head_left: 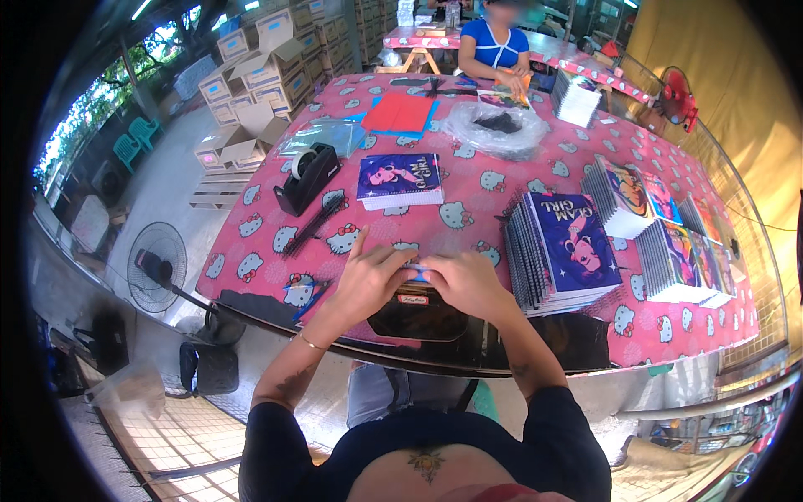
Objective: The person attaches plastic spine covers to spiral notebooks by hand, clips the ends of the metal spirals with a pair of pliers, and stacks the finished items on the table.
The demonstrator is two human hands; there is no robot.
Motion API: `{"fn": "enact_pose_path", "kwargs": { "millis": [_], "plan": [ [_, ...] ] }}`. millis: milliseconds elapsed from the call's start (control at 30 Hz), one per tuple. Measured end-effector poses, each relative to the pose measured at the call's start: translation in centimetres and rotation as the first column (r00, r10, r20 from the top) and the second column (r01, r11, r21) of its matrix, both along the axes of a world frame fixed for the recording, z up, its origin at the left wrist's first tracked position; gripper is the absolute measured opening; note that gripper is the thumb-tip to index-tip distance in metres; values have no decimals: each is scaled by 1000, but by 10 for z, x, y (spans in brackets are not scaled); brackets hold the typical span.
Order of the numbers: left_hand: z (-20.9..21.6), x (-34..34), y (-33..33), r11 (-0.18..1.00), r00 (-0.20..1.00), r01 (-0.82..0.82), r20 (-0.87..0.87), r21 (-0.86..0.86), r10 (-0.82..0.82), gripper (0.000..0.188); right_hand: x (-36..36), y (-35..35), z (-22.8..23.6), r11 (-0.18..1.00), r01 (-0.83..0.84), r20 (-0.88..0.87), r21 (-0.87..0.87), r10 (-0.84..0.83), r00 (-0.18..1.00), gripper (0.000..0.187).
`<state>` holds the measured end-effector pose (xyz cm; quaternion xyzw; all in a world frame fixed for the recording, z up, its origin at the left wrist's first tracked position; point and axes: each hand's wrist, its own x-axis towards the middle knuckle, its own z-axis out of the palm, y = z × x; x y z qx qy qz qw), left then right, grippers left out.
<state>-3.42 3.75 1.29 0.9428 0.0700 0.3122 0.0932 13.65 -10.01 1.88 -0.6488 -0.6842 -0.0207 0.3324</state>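
My left hand (378, 283) and my right hand (465, 283) meet near the table's front edge, fingers bent and thumbs almost touching. Between them they pinch a thin blue-and-white item (420, 271), seen nearly edge-on; my fingers cover most of it, so its kind is unclear. Directly below sits a dark, shiny black device (416, 322) with a small red-and-white label. Beyond my hands lies a short stack of purple-covered spiral notebooks (400, 180). A taller stack of the same notebooks (569, 247) stands right of my right hand.
Black binding wires (314, 226) and a black tape dispenser (308, 177) lie left. Red and blue sheets (401, 113) and a plastic bag (493, 130) are farther back. More notebook stacks (669, 259) stand right. A co-worker (495, 46) sits opposite. A standing fan (157, 266) is at left.
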Motion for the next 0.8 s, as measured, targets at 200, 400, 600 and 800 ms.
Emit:
{"fn": "enact_pose_path", "kwargs": {
  "millis": [200,400,600,800],
  "plan": [
    [17,-15,-4,998,999,-49,-14,-25,49,28,-14,9,4,997,15,-78,71,-10,997,20],
    [6,-22,7,998,1000,-30,-5,-61,29,16,-16,12,-2,1000,10,-263,4,-8,965,22],
    [1,-19,3,999,998,-26,58,-43,28,14,-14,12,0,997,37,-231,-66,-51,972,26],
    [-3,-19,4,1000,995,-11,102,-10,12,15,-15,11,6,987,75,-192,-145,-102,976,28]
  ]
}}
